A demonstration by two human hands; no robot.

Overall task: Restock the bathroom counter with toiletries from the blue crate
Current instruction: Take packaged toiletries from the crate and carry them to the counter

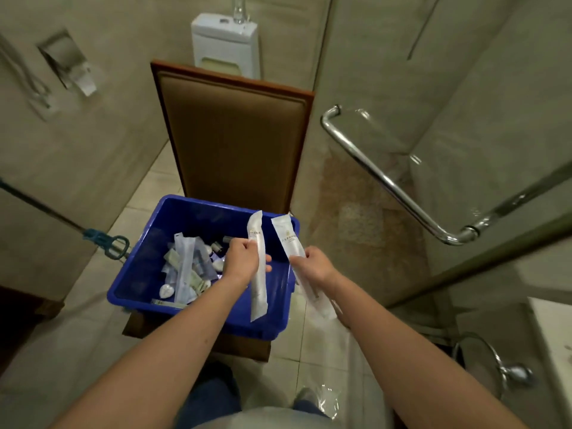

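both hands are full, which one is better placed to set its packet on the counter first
Right, probably. The right hand grips its white packet beside the blue crate, on the side where a white counter edge shows. The left hand, holding a second packet, would have to reach across.

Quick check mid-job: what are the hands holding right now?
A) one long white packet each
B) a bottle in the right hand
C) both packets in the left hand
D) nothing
A: the left hand grips one long white packet, the right hand a second packet, both by the blue crate.
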